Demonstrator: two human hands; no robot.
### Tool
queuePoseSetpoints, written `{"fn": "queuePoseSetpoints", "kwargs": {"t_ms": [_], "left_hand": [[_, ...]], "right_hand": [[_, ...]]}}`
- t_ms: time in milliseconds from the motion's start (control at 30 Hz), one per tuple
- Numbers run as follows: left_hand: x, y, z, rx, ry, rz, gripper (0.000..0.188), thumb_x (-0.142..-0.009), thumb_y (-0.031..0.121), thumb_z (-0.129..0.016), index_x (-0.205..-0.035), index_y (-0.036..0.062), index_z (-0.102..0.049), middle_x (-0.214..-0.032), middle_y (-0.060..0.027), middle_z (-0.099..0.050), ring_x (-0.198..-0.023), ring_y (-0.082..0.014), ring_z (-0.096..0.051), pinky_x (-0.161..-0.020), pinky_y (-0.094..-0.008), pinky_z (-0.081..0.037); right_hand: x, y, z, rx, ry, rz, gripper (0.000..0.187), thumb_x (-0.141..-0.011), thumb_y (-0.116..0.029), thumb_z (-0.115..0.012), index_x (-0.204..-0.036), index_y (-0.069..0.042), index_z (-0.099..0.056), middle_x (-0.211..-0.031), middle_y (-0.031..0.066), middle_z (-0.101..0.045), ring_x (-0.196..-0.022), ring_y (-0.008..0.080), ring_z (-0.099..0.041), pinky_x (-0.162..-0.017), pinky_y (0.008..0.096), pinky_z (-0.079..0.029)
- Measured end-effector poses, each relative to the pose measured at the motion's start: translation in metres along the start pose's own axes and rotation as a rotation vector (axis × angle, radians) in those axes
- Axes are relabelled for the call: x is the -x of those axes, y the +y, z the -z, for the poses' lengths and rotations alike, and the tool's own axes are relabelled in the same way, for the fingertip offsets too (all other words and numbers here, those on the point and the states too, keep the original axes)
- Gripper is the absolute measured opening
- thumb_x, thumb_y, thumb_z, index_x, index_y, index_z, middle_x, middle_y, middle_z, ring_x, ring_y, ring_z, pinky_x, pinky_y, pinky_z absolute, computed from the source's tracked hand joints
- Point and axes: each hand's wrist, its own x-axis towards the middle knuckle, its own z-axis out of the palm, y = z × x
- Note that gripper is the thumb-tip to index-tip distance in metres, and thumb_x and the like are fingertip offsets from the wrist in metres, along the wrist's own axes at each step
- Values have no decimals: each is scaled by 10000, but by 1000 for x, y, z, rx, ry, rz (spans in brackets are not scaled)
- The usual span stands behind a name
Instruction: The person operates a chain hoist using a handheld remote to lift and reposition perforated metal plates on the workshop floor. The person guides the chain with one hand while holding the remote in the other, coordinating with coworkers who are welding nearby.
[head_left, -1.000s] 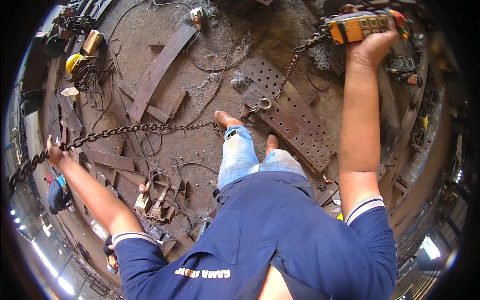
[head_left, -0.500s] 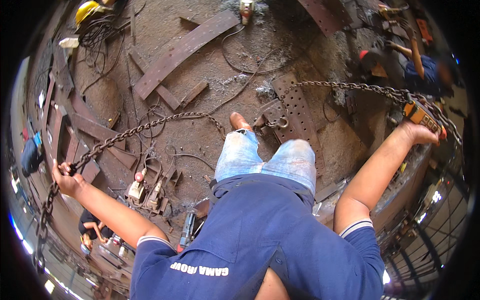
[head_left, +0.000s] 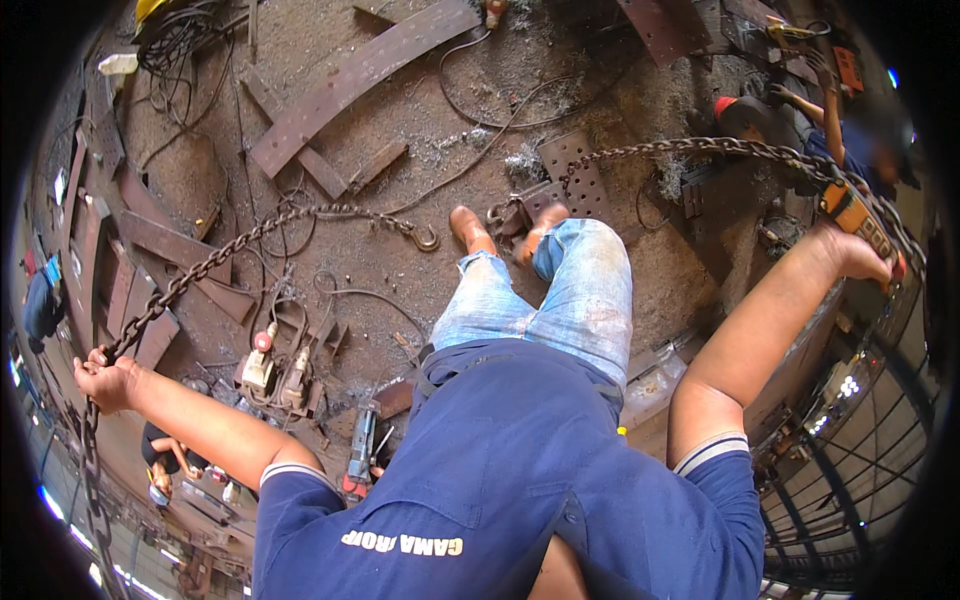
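Observation:
At the far left, my left hand (head_left: 106, 382) is closed around a heavy rusty chain (head_left: 225, 252), raised out to the side. The chain slopes down toward a steel hook (head_left: 425, 238) left of my boots, and its other end hangs below the hand. Far out on the right, my right hand (head_left: 858, 252) grips an orange crane pendant control (head_left: 853, 218) with buttons. A second chain (head_left: 700, 144) passes close beside the pendant and runs to the perforated steel plate (head_left: 592, 182). Near my boots, another hook (head_left: 495, 213) lies by a small steel block.
A long drilled steel plate (head_left: 365, 85) lies ahead among scrap bars. Cables trail over the gritty floor to plug connectors (head_left: 258, 370) at left. A power tool (head_left: 360, 450) rests beside me. One co-worker (head_left: 835, 125) is at upper right; others are at left.
My left hand has moved a little left and down, and its chain's hook now shows left of my boots. Both legs have shifted, bringing the right boot into sight. My right hand moved slightly right.

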Motion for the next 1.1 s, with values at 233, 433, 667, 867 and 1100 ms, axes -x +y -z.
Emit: {"fn": "queuePoseSetpoints", "kwargs": {"t_ms": [233,433,667,867,1100], "left_hand": [[-15,-26,76,-112,170,-2,300,-869,49,-643,-626,33,-470,-566,-51,-406,-450,-196,-445,-506,-406,-485],[-19,-38,88,-72,393,6,313,-829,1,-660,-641,23,-411,-575,-73,-443,-429,-212,-468,-449,-403,-470],[-62,-23,212,-41,480,-56,339,-830,0,-658,-667,23,-362,-576,-76,-452,-430,-207,-464,-425,-387,-453],[-56,-18,332,-150,403,-57,205,-864,97,-582,-680,9,-571,-585,-74,-490,-465,-178,-478,-466,-326,-453],[-35,-5,308,-116,339,36,261,-920,108,-638,-692,51,-524,-608,-35,-490,-510,-137,-460,-531,-274,-419]], "right_hand": [[0,-8,-28,-199,-97,-234,830,-897,-673,-242,-1335,-27,-522,-1242,190,-611,-1095,414,-626,-922,606,-527],[69,-46,-164,133,-187,-241,771,-856,-625,-340,-1363,-77,-532,-1325,185,-579,-1154,427,-593,-931,676,-484],[128,-68,-207,-261,-502,-63,763,-841,-647,-403,-1362,-101,-518,-1364,178,-541,-1151,419,-582,-895,673,-500],[187,-99,-199,-212,-218,-106,808,-871,-781,-367,-1265,-97,-542,-1244,147,-566,-1045,349,-593,-894,589,-534],[187,-103,-167,-269,2,-200,663,-921,-627,-365,-1165,-44,-567,-1083,164,-631,-922,328,-658,-847,524,-575]]}}
